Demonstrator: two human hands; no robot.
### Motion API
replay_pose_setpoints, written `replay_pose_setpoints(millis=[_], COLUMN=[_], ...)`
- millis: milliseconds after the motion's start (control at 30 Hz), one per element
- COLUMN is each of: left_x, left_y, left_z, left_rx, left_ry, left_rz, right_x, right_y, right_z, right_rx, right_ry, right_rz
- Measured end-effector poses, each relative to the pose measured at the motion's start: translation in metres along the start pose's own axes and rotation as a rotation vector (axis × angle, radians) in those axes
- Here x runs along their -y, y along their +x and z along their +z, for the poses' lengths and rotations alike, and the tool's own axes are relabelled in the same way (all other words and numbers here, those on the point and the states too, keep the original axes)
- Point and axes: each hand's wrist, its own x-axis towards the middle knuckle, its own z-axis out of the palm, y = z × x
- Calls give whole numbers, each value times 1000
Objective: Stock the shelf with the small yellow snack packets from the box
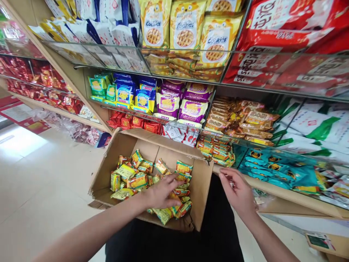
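Head view: left hand (161, 191) splayed on packets (137, 181); right hand (240, 193), grip unclear, off right edge of box (202, 194); pressing risks tipping.

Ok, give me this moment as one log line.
left hand: on wrapped packets in open cardboard box | right hand: beside box, grip unclear | shelves: stocked, beyond box

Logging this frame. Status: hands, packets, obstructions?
Left hand over yellow packets in cardboard box, fingers extended. Right hand outside box, near shelf; grip unclear. Left forearm crosses over box's near edge.
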Motion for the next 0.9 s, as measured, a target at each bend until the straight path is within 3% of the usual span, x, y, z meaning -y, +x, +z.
replay_pose_setpoints(millis=[67,133,300,400,500,633,767,900], left_x=[-4,-8,-8,0,7,3,-12,-24], left_y=[3,9,13,2,-7,-8,-1,4], left_z=[20,29,23,20,20,19,15,10], left_rx=[103,128,168,60,-83,-351,-509,-621], left_ry=[-23,-29,-100,-278,-397,-794,-1242,-1516], left_rz=[-130,-168,-58,-65,-174,-349,-364,-436], right_x=[19,31,41,43,41,41,48,54], right_y=[-18,-33,-58,-68,-72,-64,-49,-40], right_z=[4,12,38,53,70,87,88,78], right_rx=[74,194,446,522,605,545,494,478], right_ry=[10,44,120,188,327,602,820,884], right_rz=[-111,-169,-65,102,282,486,559,624])
